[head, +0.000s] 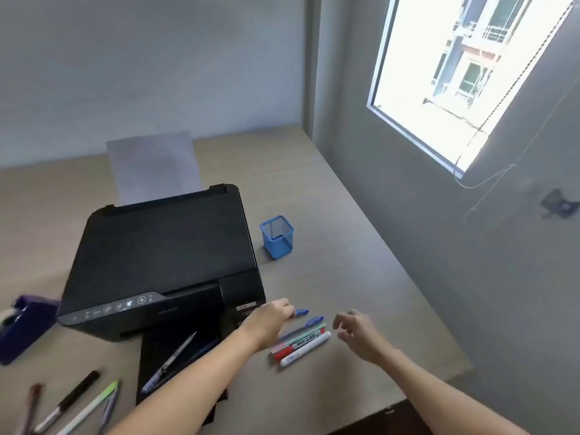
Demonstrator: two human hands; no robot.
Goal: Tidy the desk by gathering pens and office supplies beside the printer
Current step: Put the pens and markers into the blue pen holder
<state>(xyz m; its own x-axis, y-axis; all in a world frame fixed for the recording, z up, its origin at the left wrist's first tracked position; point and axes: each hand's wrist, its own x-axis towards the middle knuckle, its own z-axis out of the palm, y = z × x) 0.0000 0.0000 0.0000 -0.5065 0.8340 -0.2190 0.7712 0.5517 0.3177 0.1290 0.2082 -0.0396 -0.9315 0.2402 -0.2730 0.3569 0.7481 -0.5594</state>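
A black printer (pixel 166 255) stands mid-desk. To its right lie several pens in a row: a blue pen (pixel 310 323), a pale green one (pixel 309 332), a red marker (pixel 282 353) and a white marker (pixel 306 348). My left hand (pixel 270 318) is closed on another blue pen (pixel 301 312) beside the printer's front corner. My right hand (pixel 357 334) hovers right of the row, fingers apart, holding nothing. A blue mesh pen cup (pixel 277 236) stands empty further back. More pens (pixel 75 400) lie at the lower left, and scissors (pixel 171 361) rest on the printer's output tray.
A purple tape dispenser (pixel 22 324) sits left of the printer. Paper (pixel 153 166) stands in the printer's rear feed. The desk (pixel 329 189) meets the wall at the back and right, under a window (pixel 464 73). The desk's front edge runs at the lower right.
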